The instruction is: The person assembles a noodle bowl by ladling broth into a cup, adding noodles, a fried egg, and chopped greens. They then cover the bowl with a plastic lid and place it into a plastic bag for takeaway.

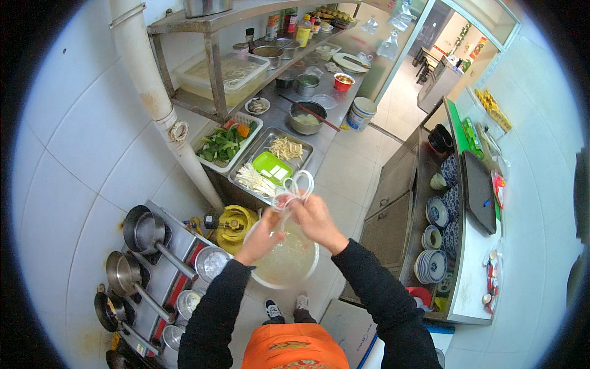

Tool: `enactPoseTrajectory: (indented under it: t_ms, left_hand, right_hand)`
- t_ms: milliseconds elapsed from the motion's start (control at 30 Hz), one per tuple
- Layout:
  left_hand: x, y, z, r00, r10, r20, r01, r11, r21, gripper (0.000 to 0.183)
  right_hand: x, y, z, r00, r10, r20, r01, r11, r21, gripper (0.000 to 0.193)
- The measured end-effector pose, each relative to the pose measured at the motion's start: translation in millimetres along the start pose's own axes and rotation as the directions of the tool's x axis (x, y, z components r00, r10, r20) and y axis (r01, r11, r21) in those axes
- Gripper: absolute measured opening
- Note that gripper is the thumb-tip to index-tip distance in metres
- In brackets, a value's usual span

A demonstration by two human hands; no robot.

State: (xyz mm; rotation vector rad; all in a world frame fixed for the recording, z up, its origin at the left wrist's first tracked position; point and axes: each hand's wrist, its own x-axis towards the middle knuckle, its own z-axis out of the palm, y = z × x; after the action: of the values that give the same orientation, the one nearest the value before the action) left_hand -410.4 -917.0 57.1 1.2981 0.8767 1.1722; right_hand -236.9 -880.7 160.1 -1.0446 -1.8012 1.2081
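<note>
Both hands are raised close together in front of me, over a large round pale bucket (284, 285) with cloudy, see-through contents. My left hand (263, 237) and my right hand (316, 220) pinch a white, smooth, noodle-like strand (300, 178) that stands up in several loops above the fingers. Whether it is a noodle or a cord I cannot tell. Just beyond the hands, a metal tray (312, 149) holds pale cut strips (286, 149), white strips (255, 179) and a bright green dish (270, 165) with white pieces.
Left stands a stove (184, 245) with several long-handled pans. A yellow gas cylinder (236, 224) is beside it. A white basket (243, 150) holds leafy greens. Farther along the counter is a pot (305, 126) with chopsticks. Right, a cabinet (384, 227) holds stacked bowls (430, 265).
</note>
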Motion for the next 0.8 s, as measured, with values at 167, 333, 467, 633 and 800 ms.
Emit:
enactPoseTrajectory:
  t_ms: [167,333,467,633,800]
  left_hand:
    - [-12,-13,6,0.984,-0.007,0.176,-0.110,0.752,0.649,0.013]
    - [-2,22,-16,0.999,-0.014,0.032,-0.015,0.651,0.759,0.027]
    - [14,35,-8,0.991,-0.130,-0.002,0.104,0.786,0.609,0.023]
    - [34,39,16,0.983,-0.183,0.001,0.152,0.819,0.554,0.022]
    - [95,37,64,0.991,-0.135,-0.017,0.112,0.736,0.668,0.019]
  right_hand:
    - [16,9,-36,0.998,-0.065,0.008,0.065,0.987,-0.148,0.024]
    - [-6,55,-47,0.978,-0.081,0.193,0.158,0.891,-0.426,0.052]
    - [-25,95,-8,0.946,-0.076,0.314,0.156,0.959,-0.238,0.062]
    - [-17,137,10,0.924,0.001,0.381,0.087,0.973,-0.216,0.039]
    - [18,172,-68,0.929,-0.047,0.367,0.121,0.976,-0.182,0.023]
